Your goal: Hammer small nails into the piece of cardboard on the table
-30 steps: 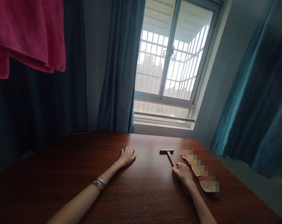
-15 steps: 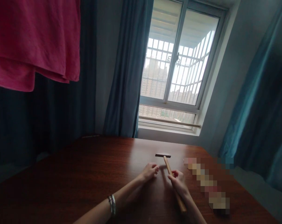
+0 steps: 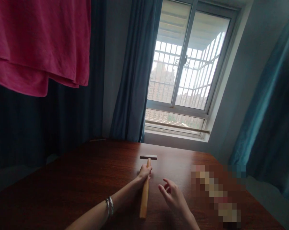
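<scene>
wooden table stretches wide left of left hand gripping hammer near its head; right hand beside, open, empty.

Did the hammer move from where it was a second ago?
Yes. The hammer went left, away from the blurred strip on the table, which it lay close beside before. The left hand holds it now; the right hand is open.

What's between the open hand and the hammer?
Nothing but bare table: the head view shows a gap of wood between the right hand and the hammer.
</scene>
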`<state>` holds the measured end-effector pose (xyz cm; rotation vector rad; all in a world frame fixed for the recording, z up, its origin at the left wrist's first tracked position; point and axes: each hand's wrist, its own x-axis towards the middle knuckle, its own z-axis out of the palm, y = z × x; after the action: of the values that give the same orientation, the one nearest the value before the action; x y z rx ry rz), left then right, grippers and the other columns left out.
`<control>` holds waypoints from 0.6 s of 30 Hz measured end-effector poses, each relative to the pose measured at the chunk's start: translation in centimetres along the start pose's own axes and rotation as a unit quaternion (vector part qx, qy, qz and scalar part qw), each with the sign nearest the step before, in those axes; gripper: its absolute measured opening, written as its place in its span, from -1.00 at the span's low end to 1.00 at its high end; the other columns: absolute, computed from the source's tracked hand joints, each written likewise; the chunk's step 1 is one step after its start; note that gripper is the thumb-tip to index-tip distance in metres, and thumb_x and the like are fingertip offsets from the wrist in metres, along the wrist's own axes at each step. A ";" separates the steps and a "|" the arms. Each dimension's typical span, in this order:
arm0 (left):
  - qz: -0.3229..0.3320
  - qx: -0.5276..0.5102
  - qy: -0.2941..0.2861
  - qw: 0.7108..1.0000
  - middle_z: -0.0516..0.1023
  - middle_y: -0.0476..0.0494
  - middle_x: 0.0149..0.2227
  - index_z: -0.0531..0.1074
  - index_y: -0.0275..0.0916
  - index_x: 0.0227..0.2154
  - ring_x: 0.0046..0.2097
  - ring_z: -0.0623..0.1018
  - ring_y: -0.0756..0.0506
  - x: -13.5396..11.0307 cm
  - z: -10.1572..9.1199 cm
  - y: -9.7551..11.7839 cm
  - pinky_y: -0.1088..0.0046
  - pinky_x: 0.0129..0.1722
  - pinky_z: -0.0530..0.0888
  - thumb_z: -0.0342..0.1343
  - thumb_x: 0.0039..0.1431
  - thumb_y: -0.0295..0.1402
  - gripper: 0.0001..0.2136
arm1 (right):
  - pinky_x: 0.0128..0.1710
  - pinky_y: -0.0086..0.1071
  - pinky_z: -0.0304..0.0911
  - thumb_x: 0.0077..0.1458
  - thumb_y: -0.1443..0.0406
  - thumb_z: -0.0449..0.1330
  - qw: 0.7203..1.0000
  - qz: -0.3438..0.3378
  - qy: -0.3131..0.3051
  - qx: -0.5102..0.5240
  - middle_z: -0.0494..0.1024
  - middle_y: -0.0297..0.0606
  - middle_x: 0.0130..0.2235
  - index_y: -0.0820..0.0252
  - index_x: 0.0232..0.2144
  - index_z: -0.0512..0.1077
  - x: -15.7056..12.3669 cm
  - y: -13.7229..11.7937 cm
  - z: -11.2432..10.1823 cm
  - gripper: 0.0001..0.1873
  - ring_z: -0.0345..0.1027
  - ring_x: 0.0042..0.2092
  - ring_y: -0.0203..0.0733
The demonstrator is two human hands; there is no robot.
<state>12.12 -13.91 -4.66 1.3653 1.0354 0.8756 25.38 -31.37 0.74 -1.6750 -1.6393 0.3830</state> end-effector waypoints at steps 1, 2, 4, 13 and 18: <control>0.006 0.039 0.033 0.999 0.15 0.11 -0.70 0.18 -0.23 -0.51 -0.73 0.19 0.08 0.3 -1.8 0.1 0.54 -0.72 0.21 -0.01 0.02 -0.28 -0.85 | -0.26 -0.37 0.24 0.02 0.01 0.00 0.999 0.003 0.028 -0.039 0.49 -0.18 -0.29 0.21 -0.08 0.36 -0.1 1.3 -1.1 -0.48 0.37 -0.28 -0.13; 0.026 0.076 0.044 0.996 0.17 0.11 -0.70 0.19 -0.24 -0.51 -0.73 0.19 0.08 0.6 -3.6 0.3 0.54 -0.73 0.20 -0.01 0.01 -0.32 -0.88 | -0.20 -0.35 0.23 0.04 0.03 -0.03 0.994 0.008 0.064 -0.090 0.47 -0.15 -0.25 0.21 -0.09 0.36 -0.1 2.7 -2.4 -0.50 0.36 -0.22 -0.10; 0.058 0.144 0.063 0.986 0.19 0.11 -0.70 0.22 -0.26 -0.50 -0.73 0.21 0.07 1.1 -7.6 1.1 0.56 -0.72 0.19 -0.01 -0.02 -0.37 -0.92 | -0.13 -0.27 0.20 0.05 0.10 -0.06 0.969 0.025 0.143 -0.202 0.43 -0.08 -0.17 0.24 -0.08 0.34 -0.5 6.0 -5.2 -0.53 0.30 -0.12 -0.02; 0.019 0.336 0.096 0.937 0.30 0.06 -0.71 0.27 -0.29 -0.57 -0.70 0.29 0.05 3.7 -22.4 3.8 0.57 -0.68 0.20 0.00 -0.06 -0.33 -0.87 | -0.10 0.01 0.13 0.04 0.03 -0.07 0.870 0.106 0.255 -0.409 0.33 0.22 -0.09 0.39 -0.06 0.29 -2.9 14.1 -12.3 -0.42 0.22 -0.03 0.23; 0.008 0.392 0.112 0.913 0.32 0.03 -0.71 0.31 -0.29 -0.58 -0.67 0.33 0.02 4.4 -25.8 3.1 0.57 -0.65 0.19 0.00 -0.08 -0.33 -0.87 | -0.16 0.07 0.16 -0.02 -0.12 -0.13 0.866 0.186 0.211 -0.414 0.33 0.28 -0.07 0.42 -0.03 0.25 -3.0 14.7 -11.5 -0.23 0.22 -0.03 0.29</control>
<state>-10.42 -0.94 -0.14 1.9627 1.6657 0.6496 43.38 -36.19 -2.31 -2.4901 -1.1866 -0.5831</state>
